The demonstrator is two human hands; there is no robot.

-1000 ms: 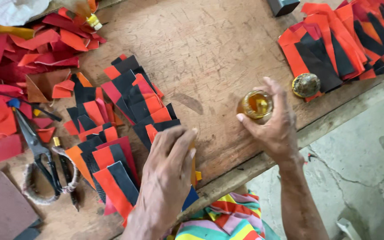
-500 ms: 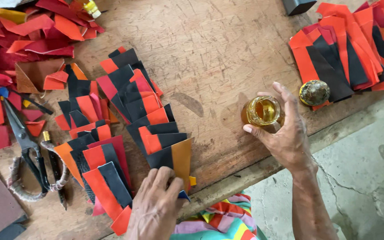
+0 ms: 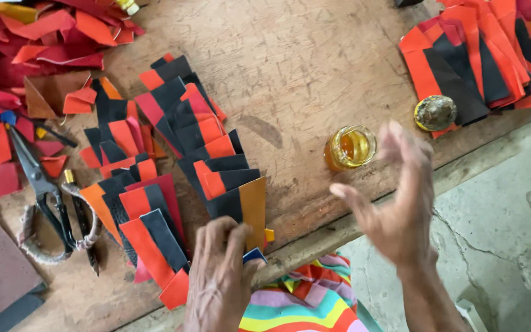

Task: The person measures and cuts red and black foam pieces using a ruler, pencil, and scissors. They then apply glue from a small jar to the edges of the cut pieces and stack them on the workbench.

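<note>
Strip [image 3: 250, 212], black and tan, lies at the counter [image 3: 302, 67] edge, long axis pointing away. Left hand [image 3: 219, 280] pinches its near end; right hand [image 3: 394, 203] hovers open, blurred, beside the glue jar [image 3: 350, 147].

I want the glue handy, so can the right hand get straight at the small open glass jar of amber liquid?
Probably yes. The right hand hovers open just beside the small open glass jar of amber liquid, with only bare wooden tabletop between them and nothing blocking.
</note>
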